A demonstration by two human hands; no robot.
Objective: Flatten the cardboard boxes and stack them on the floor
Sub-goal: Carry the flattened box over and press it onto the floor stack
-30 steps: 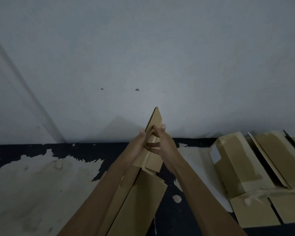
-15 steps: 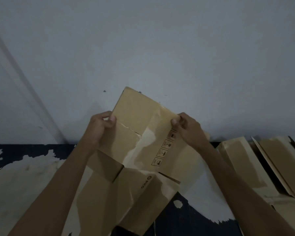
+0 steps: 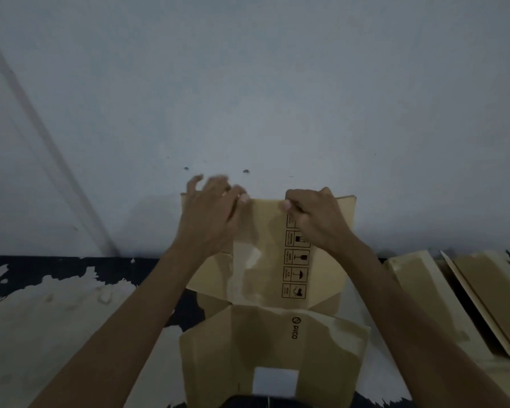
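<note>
I hold a brown cardboard box upright in front of me; it is partly collapsed and its printed side with handling symbols faces me. A lower flap with a white label hangs toward me. My right hand grips the top edge, fingers curled over it. My left hand is at the top left edge, blurred, with fingers spread and straight and the thumb near the edge.
Flattened cardboard pieces lie on the floor to the right, against the pale wall. The floor is dark with worn pale patches. A wall corner line runs diagonally at the left.
The box has turned from tilted to square-on and opened wider. Both hands moved from its side edges up to its top edge, and the left hand has loosened its grip.
</note>
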